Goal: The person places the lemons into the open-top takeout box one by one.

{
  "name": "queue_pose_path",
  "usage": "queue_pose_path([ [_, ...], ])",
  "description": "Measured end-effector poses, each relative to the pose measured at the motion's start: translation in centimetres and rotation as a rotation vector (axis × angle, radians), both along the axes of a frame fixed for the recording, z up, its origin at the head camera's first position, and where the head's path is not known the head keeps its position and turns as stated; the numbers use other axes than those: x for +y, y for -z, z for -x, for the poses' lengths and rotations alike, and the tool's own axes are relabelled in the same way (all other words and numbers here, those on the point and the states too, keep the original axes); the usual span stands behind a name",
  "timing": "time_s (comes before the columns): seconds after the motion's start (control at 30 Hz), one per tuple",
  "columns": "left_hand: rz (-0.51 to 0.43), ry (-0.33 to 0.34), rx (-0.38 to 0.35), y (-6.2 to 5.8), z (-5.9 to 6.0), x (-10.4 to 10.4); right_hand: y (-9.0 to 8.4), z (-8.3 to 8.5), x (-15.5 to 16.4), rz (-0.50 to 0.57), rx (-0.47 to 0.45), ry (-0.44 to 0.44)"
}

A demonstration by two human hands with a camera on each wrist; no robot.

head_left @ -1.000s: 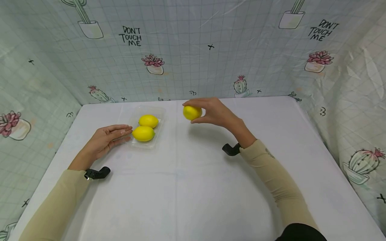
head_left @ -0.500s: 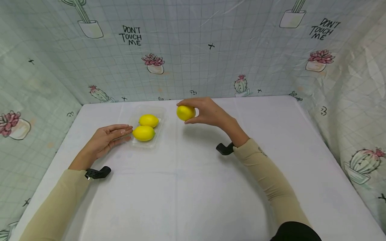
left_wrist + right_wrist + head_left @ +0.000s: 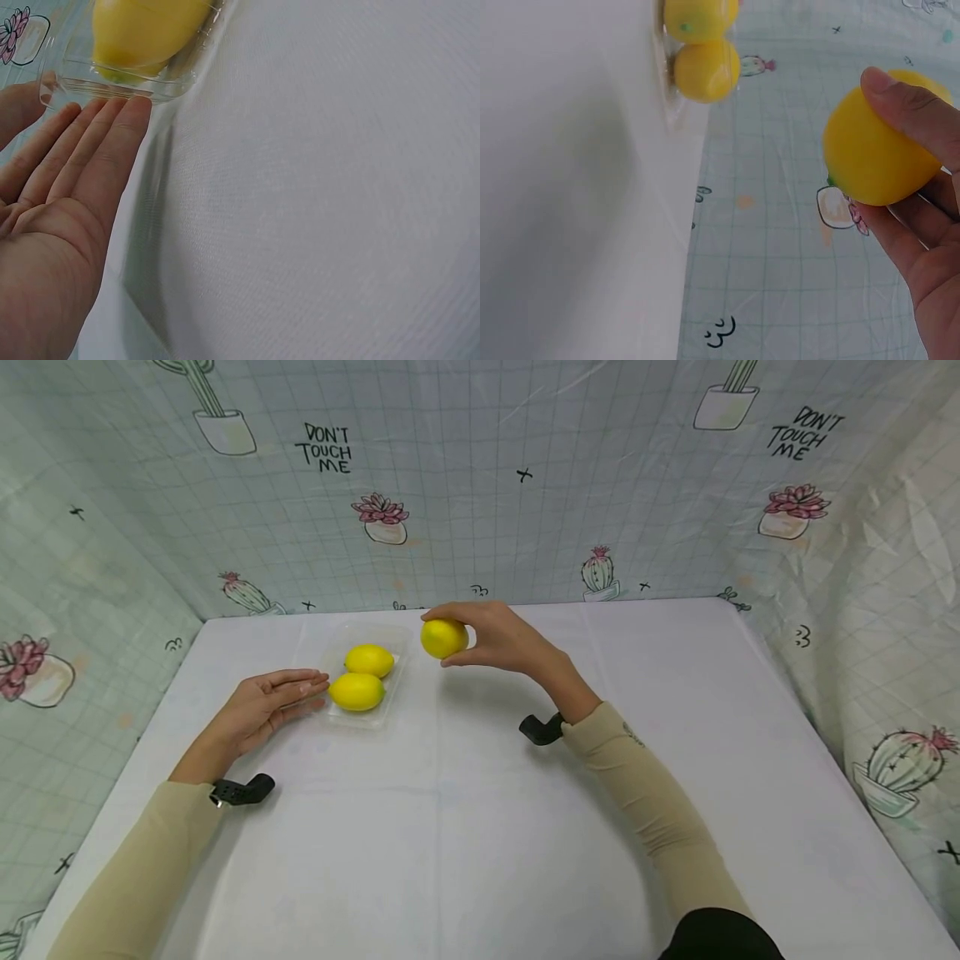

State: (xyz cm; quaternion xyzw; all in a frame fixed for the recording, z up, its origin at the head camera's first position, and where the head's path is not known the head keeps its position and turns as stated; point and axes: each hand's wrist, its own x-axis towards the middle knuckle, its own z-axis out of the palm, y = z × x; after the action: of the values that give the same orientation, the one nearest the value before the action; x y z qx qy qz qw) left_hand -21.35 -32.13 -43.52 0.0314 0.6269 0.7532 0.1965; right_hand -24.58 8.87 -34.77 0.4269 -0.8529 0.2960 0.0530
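Note:
Between thumb and fingers, my right hand (image 3: 498, 637) holds a yellow lemon (image 3: 444, 638) above the table, to the right of a clear plastic tray (image 3: 382, 714). The right wrist view shows this lemon (image 3: 877, 150) with a small green tip. Two more lemons lie in the tray: a rear one (image 3: 369, 660) and a front one (image 3: 357, 692). My left hand (image 3: 273, 706) is at the tray's left side with its fingers straight. In the left wrist view the fingertips (image 3: 135, 112) touch the tray's wall (image 3: 112, 90).
A white cloth covers the table (image 3: 450, 843). Behind it and at both sides hangs a curtain (image 3: 480, 485) printed with cacti and lettering. A black device is strapped to each wrist, and a dark round shape (image 3: 720, 935) shows at the bottom edge.
My right hand has moved left with the lemon, closer to the tray. The left hand and the two lemons in the tray have stayed in place.

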Motion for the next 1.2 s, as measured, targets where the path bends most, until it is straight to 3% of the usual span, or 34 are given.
queue_pose_path([
  [0.63, 0.042, -0.003, 0.007, -0.4, -0.1, 0.2, -0.3, 0.9, -2.0, 0.062, 0.013, -0.044],
  [1.2, 0.039, 0.007, 0.008, -0.4, -0.1, 0.3, -0.8, 2.1, -4.4, 0.055, -0.009, -0.094],
])
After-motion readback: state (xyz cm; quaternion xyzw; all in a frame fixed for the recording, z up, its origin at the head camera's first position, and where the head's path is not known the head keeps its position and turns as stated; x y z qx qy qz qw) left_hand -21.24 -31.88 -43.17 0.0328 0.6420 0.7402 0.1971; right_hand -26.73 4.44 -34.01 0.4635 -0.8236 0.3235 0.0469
